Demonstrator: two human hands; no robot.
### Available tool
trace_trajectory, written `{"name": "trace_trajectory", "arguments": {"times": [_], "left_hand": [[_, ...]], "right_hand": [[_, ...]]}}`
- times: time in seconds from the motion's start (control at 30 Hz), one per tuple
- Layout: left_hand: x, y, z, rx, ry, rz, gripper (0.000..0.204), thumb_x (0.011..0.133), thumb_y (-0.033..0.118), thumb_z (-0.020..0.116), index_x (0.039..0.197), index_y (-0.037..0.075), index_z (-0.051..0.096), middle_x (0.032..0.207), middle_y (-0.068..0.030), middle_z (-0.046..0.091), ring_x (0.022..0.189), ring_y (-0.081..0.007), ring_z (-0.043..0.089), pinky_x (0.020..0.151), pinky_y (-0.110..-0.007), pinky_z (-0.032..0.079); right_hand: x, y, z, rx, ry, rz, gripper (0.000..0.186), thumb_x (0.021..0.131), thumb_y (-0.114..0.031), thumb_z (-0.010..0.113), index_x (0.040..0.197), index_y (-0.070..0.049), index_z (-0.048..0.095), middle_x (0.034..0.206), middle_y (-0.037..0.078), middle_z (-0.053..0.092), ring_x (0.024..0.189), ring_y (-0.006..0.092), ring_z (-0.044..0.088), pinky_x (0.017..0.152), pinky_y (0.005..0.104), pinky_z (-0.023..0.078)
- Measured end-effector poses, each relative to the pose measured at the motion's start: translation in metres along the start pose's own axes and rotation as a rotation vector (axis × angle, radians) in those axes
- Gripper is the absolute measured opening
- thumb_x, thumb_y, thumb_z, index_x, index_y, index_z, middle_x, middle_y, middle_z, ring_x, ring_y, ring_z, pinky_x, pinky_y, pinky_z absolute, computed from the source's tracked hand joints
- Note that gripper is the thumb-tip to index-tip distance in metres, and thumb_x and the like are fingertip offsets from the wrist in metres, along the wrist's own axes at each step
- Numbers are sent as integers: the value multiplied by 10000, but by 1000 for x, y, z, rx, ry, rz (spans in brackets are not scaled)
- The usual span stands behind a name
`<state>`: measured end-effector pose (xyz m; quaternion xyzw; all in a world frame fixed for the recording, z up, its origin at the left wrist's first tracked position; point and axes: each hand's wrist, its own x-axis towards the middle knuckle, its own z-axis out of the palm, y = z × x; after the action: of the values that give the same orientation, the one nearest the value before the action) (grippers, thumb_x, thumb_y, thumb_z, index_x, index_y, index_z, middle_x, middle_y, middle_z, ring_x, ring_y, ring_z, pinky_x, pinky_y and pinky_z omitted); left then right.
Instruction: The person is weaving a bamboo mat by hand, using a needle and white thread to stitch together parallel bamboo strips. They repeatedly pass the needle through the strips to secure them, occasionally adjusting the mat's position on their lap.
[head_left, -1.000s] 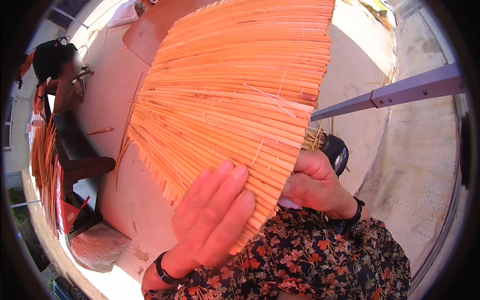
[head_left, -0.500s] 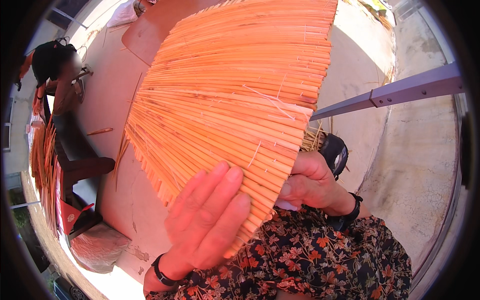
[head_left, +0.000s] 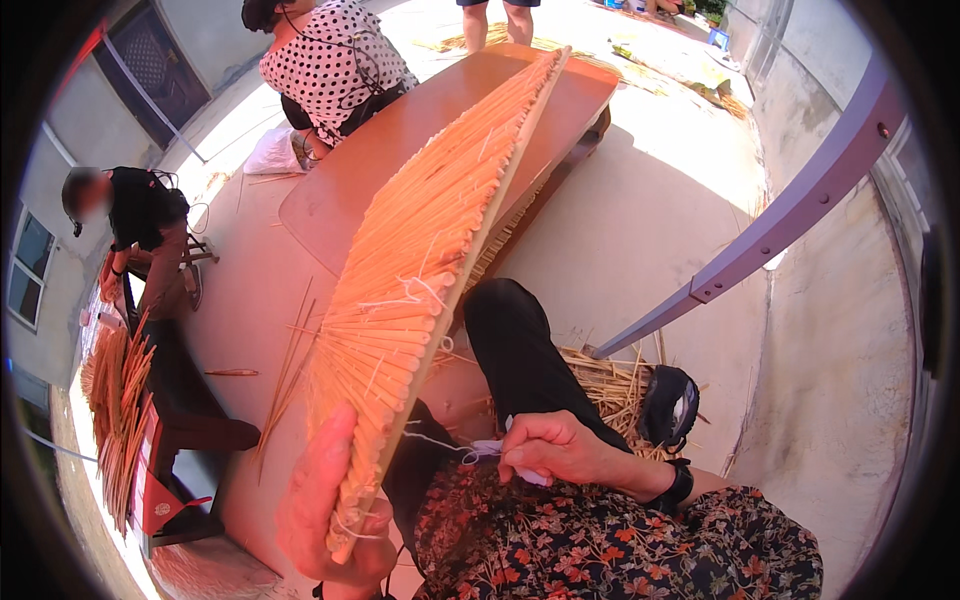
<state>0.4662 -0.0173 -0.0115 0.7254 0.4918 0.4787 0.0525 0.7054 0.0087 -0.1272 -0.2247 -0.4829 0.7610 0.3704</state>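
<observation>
A mat of thin straw-coloured stalks [head_left: 390, 270], sewn side by side with white thread, stands tilted almost on edge before me. My left hand [head_left: 322, 500] grips its near lower end, fingers on one face and the thumb side partly hidden behind the edge. In front of my lap, to the right of the mat, my right hand [head_left: 560, 447] is closed on a bundle of white thread [head_left: 487, 452]. A loose strand runs from that bundle toward the mat's edge. White thread ends [head_left: 415, 290] hang in a small tangle on the mat's face.
A brown table [head_left: 330, 205] extends beyond the mat. One person in a dotted shirt [head_left: 335, 60] sits beside it; another in black [head_left: 145, 215] bends at the left near a dark bench [head_left: 190, 410] and stalks [head_left: 115, 400]. A metal post [head_left: 760, 220] slants at right above cut stalks [head_left: 610, 395].
The mat has swung from lying broad-face toward me to nearly edge-on. My left hand has gone from resting flat on it to gripping its end; my right hand has drawn back, down and left.
</observation>
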Motion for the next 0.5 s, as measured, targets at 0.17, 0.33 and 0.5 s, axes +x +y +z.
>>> {"name": "trace_trajectory", "arguments": {"times": [0.17, 0.33, 0.5], "left_hand": [[8, 6, -5, -149, 250, -106, 566, 962, 352, 611, 1211, -151, 536, 1154, -314, 639, 1099, -376, 641, 977, -439, 493], [10, 6, -15, -95, 222, -90, 556, 948, 340, 625, 1240, -128, 556, 1170, -239, 654, 1082, -300, 638, 957, -400, 493], [12, 8, -27, -225, 272, -167, 570, 938, 341, 636, 1244, -131, 542, 1183, -205, 629, 1065, -266, 624, 933, -374, 502]], "right_hand": [[3, -27, 9, -178, 89, -196, 129, 978, -121, 606, 915, -14, 641, 776, 7, 589, 544, 49, 473, 516, 194, 376], [38, -74, 33, -694, 25, -747, 46, 893, -11, 669, 926, 11, 693, 845, 71, 639, 630, 111, 582, 555, 224, 442], [53, -93, 76, -370, 49, -592, 53, 932, -21, 631, 921, 8, 674, 747, 23, 622, 528, 61, 533, 522, 212, 421]]}}
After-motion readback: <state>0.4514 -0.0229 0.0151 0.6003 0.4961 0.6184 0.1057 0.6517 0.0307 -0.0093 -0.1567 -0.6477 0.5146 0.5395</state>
